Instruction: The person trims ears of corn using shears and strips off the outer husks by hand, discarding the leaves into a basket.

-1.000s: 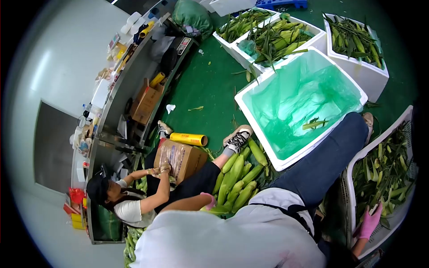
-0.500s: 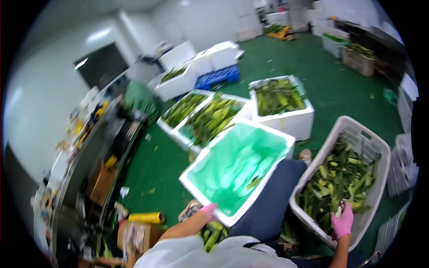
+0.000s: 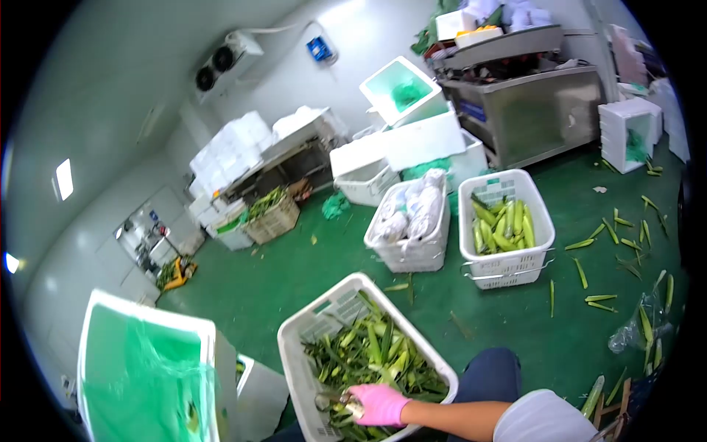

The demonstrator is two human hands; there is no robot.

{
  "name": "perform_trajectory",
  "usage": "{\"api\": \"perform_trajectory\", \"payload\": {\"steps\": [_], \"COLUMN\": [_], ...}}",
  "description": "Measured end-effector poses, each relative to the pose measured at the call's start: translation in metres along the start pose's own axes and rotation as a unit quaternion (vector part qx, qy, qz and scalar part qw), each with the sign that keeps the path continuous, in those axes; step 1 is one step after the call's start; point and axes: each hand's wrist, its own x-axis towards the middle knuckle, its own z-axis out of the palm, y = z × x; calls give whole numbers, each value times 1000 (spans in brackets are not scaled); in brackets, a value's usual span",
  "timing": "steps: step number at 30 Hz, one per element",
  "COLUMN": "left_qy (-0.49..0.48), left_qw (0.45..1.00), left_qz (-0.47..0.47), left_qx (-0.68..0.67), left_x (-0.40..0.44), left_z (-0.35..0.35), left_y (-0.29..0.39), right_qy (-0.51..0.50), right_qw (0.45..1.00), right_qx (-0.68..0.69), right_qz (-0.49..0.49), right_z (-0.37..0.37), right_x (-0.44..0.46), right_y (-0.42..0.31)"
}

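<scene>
My right hand (image 3: 381,404), in a pink glove, is closed around a small tool (image 3: 346,402) with a pale handle and a metal-looking end. What kind of tool it is, I cannot make out. The hand hangs over a white plastic basket (image 3: 294,368) heaped with cut green husks and leaf tips (image 3: 383,346). To the left, a white foam box (image 3: 213,383) lined with thin green plastic film (image 3: 147,361) stands tilted, a scrap of leaf inside it. My left hand is out of view.
Farther off stand a basket of husked-looking green corn ears (image 3: 508,225) and a basket of white wrapped bundles (image 3: 412,210). Loose husks (image 3: 582,272) litter the green floor at right. A steel cabinet (image 3: 541,118) and stacked foam boxes (image 3: 232,151) line the back.
The view has swung right. The foam box, earlier held at its edge by my left hand, now sits at far left. My right hand remains over the husk basket with the tool.
</scene>
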Motion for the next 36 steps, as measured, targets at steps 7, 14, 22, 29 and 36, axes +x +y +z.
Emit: {"api": "perform_trajectory", "payload": {"steps": [7, 14, 22, 29, 36], "left_qy": [-321, -555, -52, 214, 100], "left_qw": [909, 552, 823, 875, 727], "left_qz": [242, 526, 473, 86, 140], "left_qx": [-106, 331, 312, 427, 665], "left_x": [156, 39, 118, 158, 362], "left_z": [237, 562, 163, -122, -124], "left_y": [244, 192, -80, -183, -174], "right_qy": [106, 198, 189, 16, 80], "right_qw": [994, 973, 967, 917, 966], "right_qx": [13, 58, 159, 377, 156], "right_qz": [29, 105, 68, 131, 190], "right_z": [-45, -43, -5, 55, 83], "right_x": [2, 21, 19, 22, 35], "right_y": [12, 16, 51, 31, 54]}}
